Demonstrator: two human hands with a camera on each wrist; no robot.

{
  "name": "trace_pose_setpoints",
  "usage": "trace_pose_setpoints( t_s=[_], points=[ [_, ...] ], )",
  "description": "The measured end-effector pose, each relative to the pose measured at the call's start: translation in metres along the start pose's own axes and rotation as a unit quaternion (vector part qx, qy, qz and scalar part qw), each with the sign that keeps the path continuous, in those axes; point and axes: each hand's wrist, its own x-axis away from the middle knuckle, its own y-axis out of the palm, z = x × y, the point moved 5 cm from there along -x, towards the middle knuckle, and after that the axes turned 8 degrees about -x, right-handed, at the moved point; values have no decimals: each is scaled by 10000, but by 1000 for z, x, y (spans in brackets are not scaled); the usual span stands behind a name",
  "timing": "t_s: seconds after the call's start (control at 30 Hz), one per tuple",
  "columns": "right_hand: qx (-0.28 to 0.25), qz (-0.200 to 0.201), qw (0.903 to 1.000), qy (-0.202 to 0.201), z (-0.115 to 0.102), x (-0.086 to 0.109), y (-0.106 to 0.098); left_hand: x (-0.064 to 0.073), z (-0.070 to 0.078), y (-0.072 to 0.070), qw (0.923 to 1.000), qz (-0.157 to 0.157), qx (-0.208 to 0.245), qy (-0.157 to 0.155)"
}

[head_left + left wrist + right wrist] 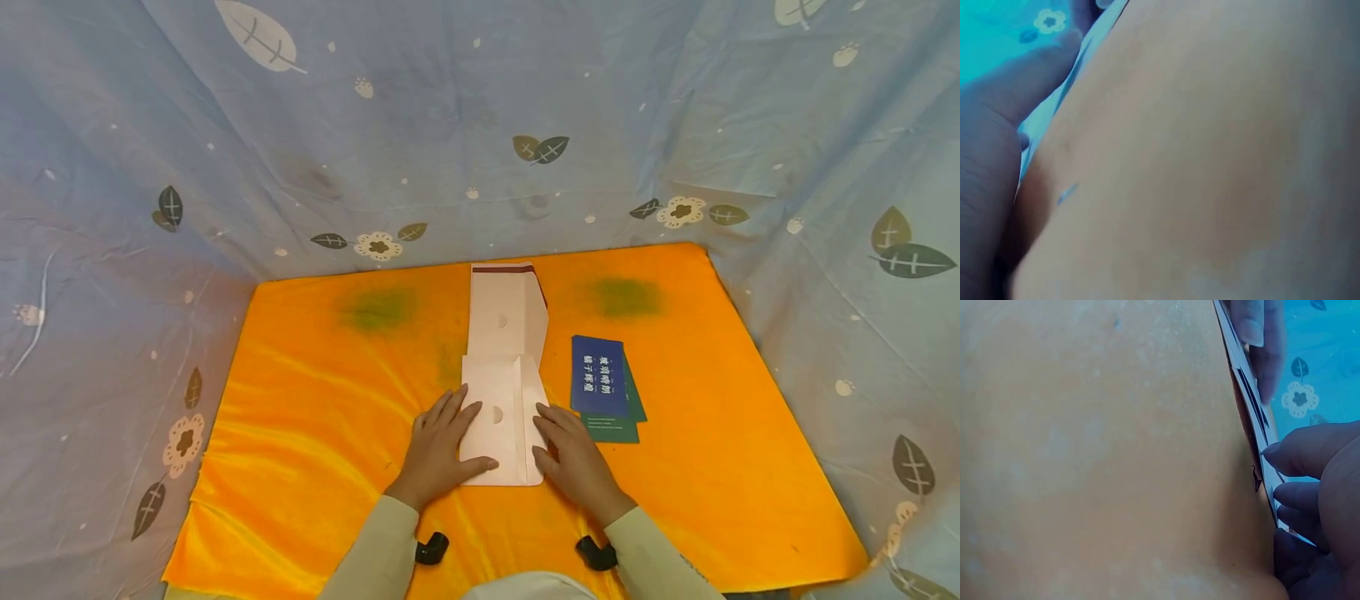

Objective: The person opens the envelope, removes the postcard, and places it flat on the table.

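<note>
A pale pink envelope [492,450] lies on the orange cloth, its side flap folded out to the right. My left hand [442,446] rests along its left edge, fingers spread and the thumb lying across the lower part. On the right, the fingertips of my right hand [573,454] touch the flap's edge, fingers slightly bent. In the right wrist view, those fingertips [1279,456] meet the thin paper edge. Beyond lies a second pink envelope [497,312] with a dark red strip at its top, its lower end overlapped by the nearer one. The left wrist view shows mostly cloth.
Right of the envelopes, a blue card [598,377] with white characters lies over green cards [611,429]. The orange cloth [315,400] is wrinkled on the left. Blue patterned curtains [450,125] enclose the table at the back and both sides.
</note>
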Motion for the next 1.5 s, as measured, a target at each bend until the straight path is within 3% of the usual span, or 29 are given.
trace_pose_setpoints(
  t_s=[0.3,0.53,0.83,1.07,1.5],
  points=[
    [-5,24,10000,12,1,0,0,-7,19,5,9985,-5,-270,-476],
    [-32,123,9999,-96,0,0,-1,-12,39,10,9962,310,-533,-613],
    [-229,128,9996,-87,2,0,-3,-13,49,27,9923,421,-828,-823],
    [-316,182,9992,-136,3,-2,-4,-14,52,28,9912,576,-795,-889],
    [-402,107,9991,-15,7,-2,-2,-14,61,27,9934,827,-282,-746]
  ],
)
